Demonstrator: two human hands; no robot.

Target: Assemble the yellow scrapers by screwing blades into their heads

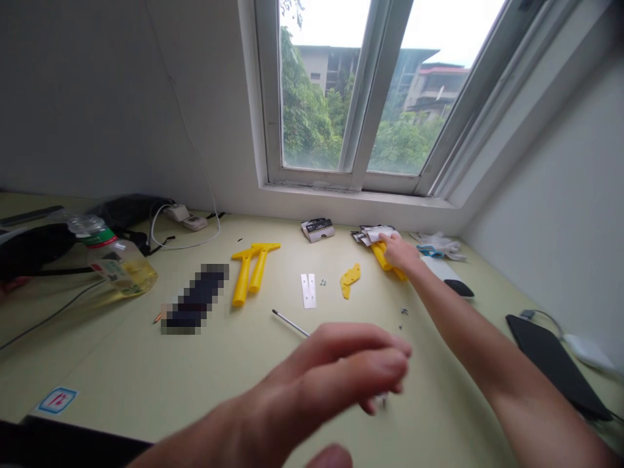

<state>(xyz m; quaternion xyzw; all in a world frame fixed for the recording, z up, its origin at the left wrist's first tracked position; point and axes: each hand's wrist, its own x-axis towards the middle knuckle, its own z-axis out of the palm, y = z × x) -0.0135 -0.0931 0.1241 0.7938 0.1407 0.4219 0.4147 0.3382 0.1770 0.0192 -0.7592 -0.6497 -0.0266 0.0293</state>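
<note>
My left hand [336, 374] hovers close to the camera over the front of the table, slightly blurred. Its fingers are loosely bent with the thumb apart, and no held thing shows. Small metal bits [383, 398] appear just beyond its fingertips. At the back right my right hand [398, 251] has its fingers on a white packaging card [380, 232], right above yellow handles [383, 258]; its grip is partly hidden. Below my left hand's far side a screwdriver [290, 322] shows only its shaft. Two metal blades [308, 290] lie beside small screws [323, 283] and yellow plastic pieces [349, 281].
Two yellow T-shaped scraper handles [246, 273] lie left of the blades. A folded dark card [317, 229] rests below the window. Farther left is a tilted bottle of yellow liquid [121, 263]; a black flat device [556, 364] lies on the right. More small screws [404, 312] lie near my right forearm.
</note>
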